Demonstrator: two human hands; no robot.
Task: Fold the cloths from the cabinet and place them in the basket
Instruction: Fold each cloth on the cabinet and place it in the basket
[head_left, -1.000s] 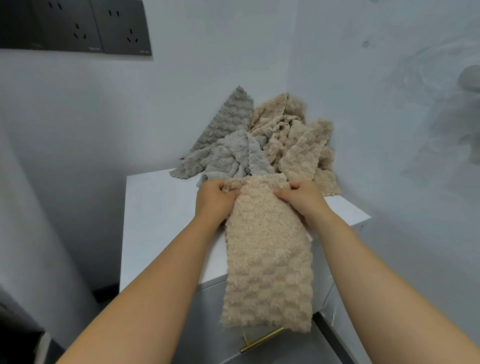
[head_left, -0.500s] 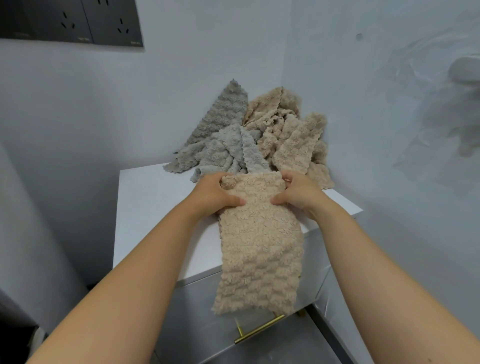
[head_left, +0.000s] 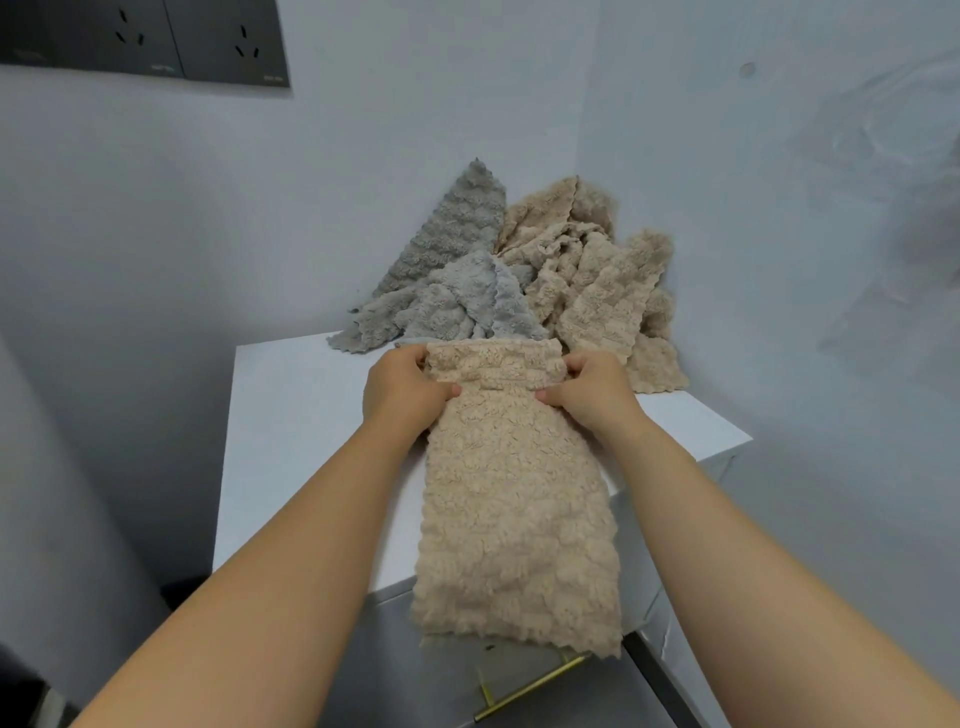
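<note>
Pinching the far end of the cloth (head_left: 514, 519) at both corners, left hand (head_left: 405, 392) and right hand (head_left: 587, 392) grip it, and it looks soft, light and floppy, best held by its corners.

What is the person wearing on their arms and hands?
Nothing that shows. The left hand and right hand have no gloves or rings. The left arm and right arm are bare up to the picture's edge: no sleeves, watch or bracelet.
</note>
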